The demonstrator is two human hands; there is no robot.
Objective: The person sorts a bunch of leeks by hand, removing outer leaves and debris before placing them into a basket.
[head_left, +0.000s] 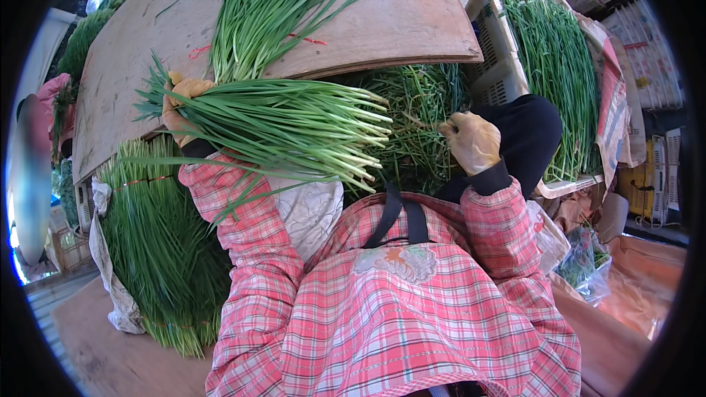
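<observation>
My left hand (184,109), in a tan glove, is wrapped round the leafy end of a bunch of garlic chives (294,121). The bunch lies across my left forearm, its pale cut stems spread toward the right. My right hand (472,141), also gloved, is closed with the fingers curled in, apart from the bunch. What it may hold is hidden. Under it lies a heap of loose green and yellowed trimmings (415,114). Another pile of chives (265,7) rests on the wooden board (412,18) ahead of me.
A white plastic crate (482,18) full of chives stands at the right. Tied chive bundles (158,242) stand at the left beside a pale cloth. Red ties (198,51) lie on the board. A person in pink (55,95) is at the far left.
</observation>
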